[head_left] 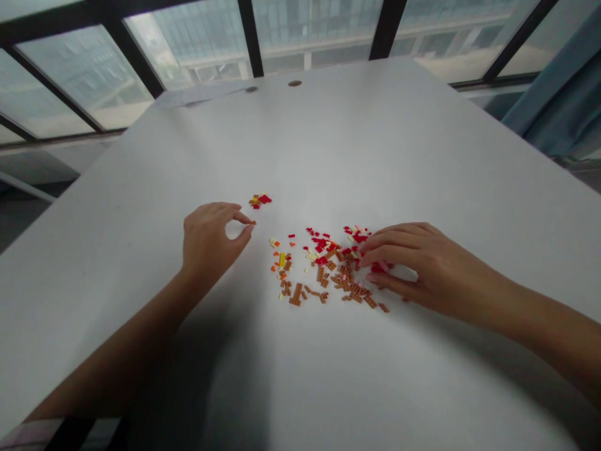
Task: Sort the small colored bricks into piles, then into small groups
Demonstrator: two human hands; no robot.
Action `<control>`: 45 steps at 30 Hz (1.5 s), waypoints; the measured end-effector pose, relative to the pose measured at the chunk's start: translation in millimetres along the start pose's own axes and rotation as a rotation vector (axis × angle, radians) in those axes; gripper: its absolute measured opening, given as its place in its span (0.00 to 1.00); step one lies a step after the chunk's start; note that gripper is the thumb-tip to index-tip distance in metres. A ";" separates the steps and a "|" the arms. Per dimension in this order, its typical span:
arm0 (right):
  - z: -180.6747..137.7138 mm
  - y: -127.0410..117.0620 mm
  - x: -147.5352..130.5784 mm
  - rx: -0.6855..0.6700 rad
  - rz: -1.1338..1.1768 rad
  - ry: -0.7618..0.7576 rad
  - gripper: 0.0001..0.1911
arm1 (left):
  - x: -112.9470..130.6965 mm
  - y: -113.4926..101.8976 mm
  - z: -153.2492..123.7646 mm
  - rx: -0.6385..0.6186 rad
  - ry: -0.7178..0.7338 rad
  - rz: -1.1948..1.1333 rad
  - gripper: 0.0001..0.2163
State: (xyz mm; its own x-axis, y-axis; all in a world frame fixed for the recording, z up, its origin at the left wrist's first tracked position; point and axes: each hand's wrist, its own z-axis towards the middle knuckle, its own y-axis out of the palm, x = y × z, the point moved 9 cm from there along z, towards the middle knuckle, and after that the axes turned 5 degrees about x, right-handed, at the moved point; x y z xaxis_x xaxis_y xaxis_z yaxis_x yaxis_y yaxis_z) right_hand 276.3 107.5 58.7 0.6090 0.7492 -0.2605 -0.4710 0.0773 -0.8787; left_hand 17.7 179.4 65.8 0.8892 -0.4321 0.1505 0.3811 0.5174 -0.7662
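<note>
My left hand [211, 237] pinches a small brown building brick [253, 223] between thumb and forefinger, just above the table. Beyond its fingertips lies a small cluster of red, yellow and brown bricks [260, 200]. My right hand [422, 263] rests at the right side of a loose spread of pieces, its thumb and fingers apart around some red bricks [379, 267]. Its fingertips touch or hover close over them; which one I cannot tell. Brown bricks [347, 279] fill the front of the spread, with red bricks [323, 243] behind. A yellow brick [282, 259] lies among orange pieces on the left.
All of this lies on a wide white table [300, 376]. Two round inserts [295, 83] sit near its far edge, beside a flat pale sheet [201, 94]. Dark-framed windows stand behind, and a blue curtain [558, 94] hangs at the right.
</note>
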 end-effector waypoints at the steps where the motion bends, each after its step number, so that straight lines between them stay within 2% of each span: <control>1: -0.6 1.7 -0.9 -0.023 0.029 -0.011 0.06 | -5.3 5.2 -0.4 -0.019 -0.018 0.017 0.02; 4: 0.1 5.4 -5.8 -0.061 0.112 -0.028 0.08 | -7.7 16.3 -4.0 -0.067 -0.036 0.068 0.02; 9: 3.3 1.2 -3.4 -0.032 0.134 0.001 0.08 | 4.9 7.6 -9.3 0.048 0.023 0.131 0.05; 14: 1.0 -5.7 -0.4 -0.070 0.112 -0.025 0.07 | 12.9 11.6 -15.4 0.039 0.124 0.123 0.04; 20: -1.0 2.3 -6.5 -0.132 0.133 -0.060 0.13 | 12.8 13.2 -18.1 0.044 0.152 0.108 0.05; 25: -4.5 6.9 -1.1 -0.017 0.112 -0.021 0.26 | 31.6 2.3 -20.7 0.059 0.224 0.033 0.04; 29: -4.9 4.6 3.0 0.000 0.078 -0.013 0.22 | 53.8 -2.0 -25.5 0.048 0.346 -0.076 0.02; 33: 0.5 -2.5 -6.8 0.072 0.078 -0.059 0.09 | 63.1 -1.9 -29.4 0.039 0.425 -0.112 0.01; 39: 2.2 3.0 -16.3 0.079 0.046 -0.118 0.08 | 58.1 1.9 -30.0 -0.010 0.387 -0.114 0.04; 45: 0.6 0.8 -16.0 0.115 0.037 -0.133 0.10 | 58.8 7.3 -32.0 -0.049 0.423 -0.080 0.08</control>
State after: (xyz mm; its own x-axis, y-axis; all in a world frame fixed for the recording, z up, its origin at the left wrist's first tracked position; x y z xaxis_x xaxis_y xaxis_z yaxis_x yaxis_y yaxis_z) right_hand 265.7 96.0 62.5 0.5034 0.8329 -0.2300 -0.5660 0.1168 -0.8161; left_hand 64.7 134.1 49.1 0.6714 -0.7394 -0.0509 0.4228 0.4385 -0.7931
